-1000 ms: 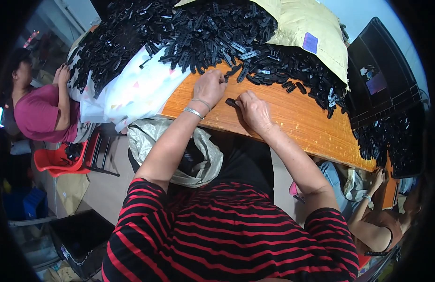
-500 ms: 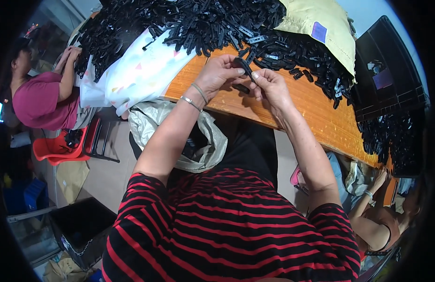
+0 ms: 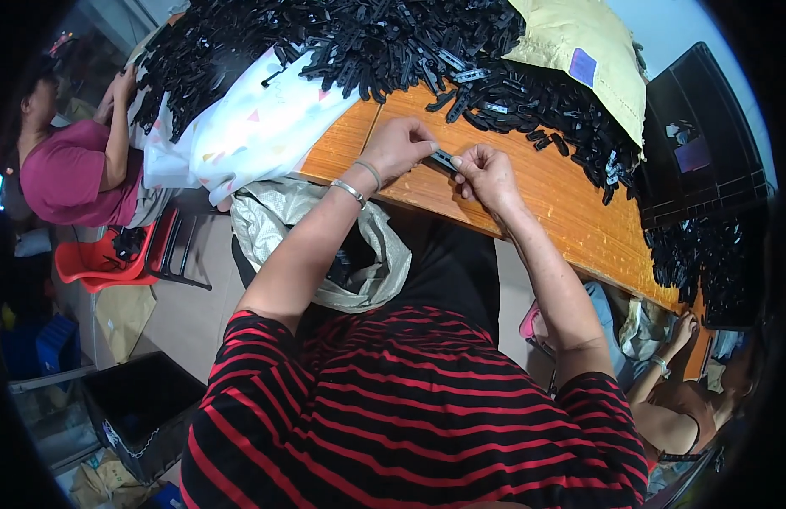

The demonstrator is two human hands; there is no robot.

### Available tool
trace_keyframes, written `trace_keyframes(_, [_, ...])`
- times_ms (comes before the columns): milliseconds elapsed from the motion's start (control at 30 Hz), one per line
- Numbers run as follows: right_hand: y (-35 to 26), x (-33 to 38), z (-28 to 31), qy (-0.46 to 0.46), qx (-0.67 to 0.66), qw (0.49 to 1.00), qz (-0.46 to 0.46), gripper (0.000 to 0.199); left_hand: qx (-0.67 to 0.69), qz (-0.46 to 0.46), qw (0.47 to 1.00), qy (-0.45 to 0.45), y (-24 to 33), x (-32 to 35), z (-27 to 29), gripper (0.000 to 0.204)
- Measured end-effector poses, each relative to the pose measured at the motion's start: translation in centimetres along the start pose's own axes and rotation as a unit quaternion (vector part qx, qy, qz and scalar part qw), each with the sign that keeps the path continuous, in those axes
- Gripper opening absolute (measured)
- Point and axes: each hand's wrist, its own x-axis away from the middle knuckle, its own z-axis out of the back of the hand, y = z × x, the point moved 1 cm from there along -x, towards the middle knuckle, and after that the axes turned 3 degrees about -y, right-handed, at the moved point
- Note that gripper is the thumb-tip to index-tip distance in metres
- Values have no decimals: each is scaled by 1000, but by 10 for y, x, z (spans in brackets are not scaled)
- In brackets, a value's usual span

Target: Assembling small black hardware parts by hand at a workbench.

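One black clip [image 3: 444, 159], pinched at its ends between the left hand [image 3: 399, 146] and right hand [image 3: 488, 176], both closed on it just above the table [image 3: 571, 212] edge. Beyond the grip: one clip heap [image 3: 384, 42], uncountable; one yellow bag [image 3: 584, 51]; one white cloth [image 3: 249, 127]. Half a second ago, hands held the clip higher, nearer the heap.

Left hand [image 3: 399, 146] and right hand [image 3: 486, 174] pinch small black clip [image 3: 445, 159] above orange table [image 3: 571, 212].
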Motion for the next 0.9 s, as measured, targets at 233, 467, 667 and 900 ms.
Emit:
trace_keyframes(233, [-4,-2,-2,12,31,999,-25,19,-109,9,993,32,-1,-3,-1,16])
trace_keyframes(467, [-5,-17,2,-5,117,992,-37,20,-228,16,970,78,9,-7,-3,19])
trace_keyframes(667, [9,1,6,-91,84,992,9,28,-228,-41,972,29,0,47,16,18])
trace_keyframes(900, [-12,-26,34,138,389,873,261,14,-247,-83,961,95,16,87,42,12])
